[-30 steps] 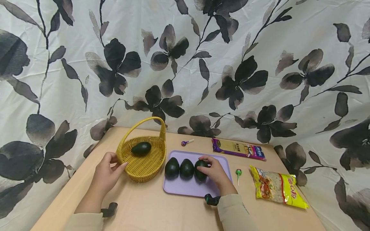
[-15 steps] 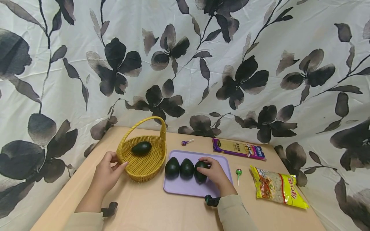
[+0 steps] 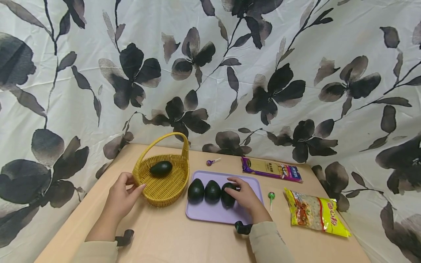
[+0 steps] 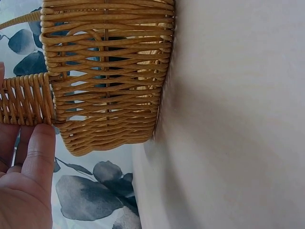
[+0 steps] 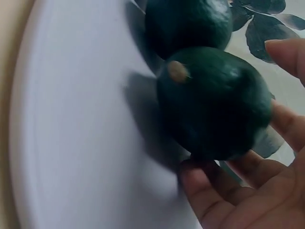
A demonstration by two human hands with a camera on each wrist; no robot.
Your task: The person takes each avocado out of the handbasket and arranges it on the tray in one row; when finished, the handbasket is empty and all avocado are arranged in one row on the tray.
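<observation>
My left hand (image 3: 121, 195) grips the near foot of the handle on a yellow woven basket (image 3: 164, 199); in the left wrist view its fingers (image 4: 39, 152) press against the wicker. One dark green avocado (image 3: 160, 169) lies inside the basket. On a lilac tray (image 3: 210, 215) three more stand in a row. My right hand (image 3: 245, 195) is around the rightmost avocado (image 3: 227, 197). In the right wrist view, fingertips touch the lower side of that avocado (image 5: 214, 105), while the thumb (image 5: 288, 55) is raised off it.
A purple lollipop (image 3: 209, 163) lies behind the tray, and a green lollipop (image 3: 271, 196) to its right. A purple packet (image 3: 271, 169) sits at the back right, with a yellow food bag (image 3: 317, 213) nearer. A floral cloth (image 3: 223, 91) hangs behind the wooden table (image 3: 171, 233).
My right hand has shifted slightly to the right and its fingers have loosened a little around the avocado. The left hand and basket have stayed in place.
</observation>
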